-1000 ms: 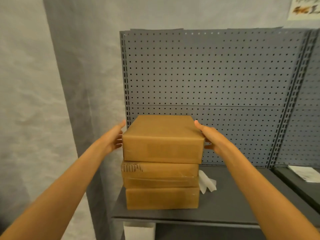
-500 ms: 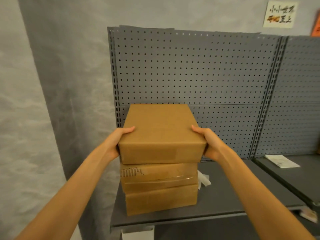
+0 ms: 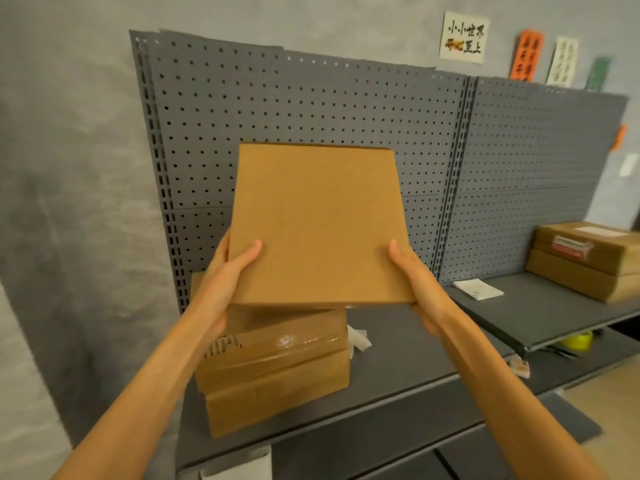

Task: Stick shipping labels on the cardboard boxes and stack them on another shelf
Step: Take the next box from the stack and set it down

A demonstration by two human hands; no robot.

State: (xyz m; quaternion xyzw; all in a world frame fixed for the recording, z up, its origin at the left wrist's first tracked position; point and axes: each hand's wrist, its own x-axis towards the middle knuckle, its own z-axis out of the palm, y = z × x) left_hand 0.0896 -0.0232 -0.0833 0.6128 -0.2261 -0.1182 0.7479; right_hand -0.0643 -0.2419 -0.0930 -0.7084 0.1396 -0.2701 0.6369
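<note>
Box [image 3: 317, 225] held between both hands, left grip [image 3: 225, 271] and right grip [image 3: 415, 275] clasping its sides

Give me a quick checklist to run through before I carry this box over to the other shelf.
1. Both hands on the box: ok. The left hand and right hand grip opposite sides of the lifted box.
2. Box clear of the stack: ok. It is raised and tilted above the remaining boxes.
3. Label on the lifted box: not ok on the face shown, which is bare; other faces cannot tell.
4. A label within reach: cannot tell. A white sheet lies on the right shelf; its print is unreadable.
5. Room on the right shelf: ok. Bare surface shows beside the labelled boxes.
</note>
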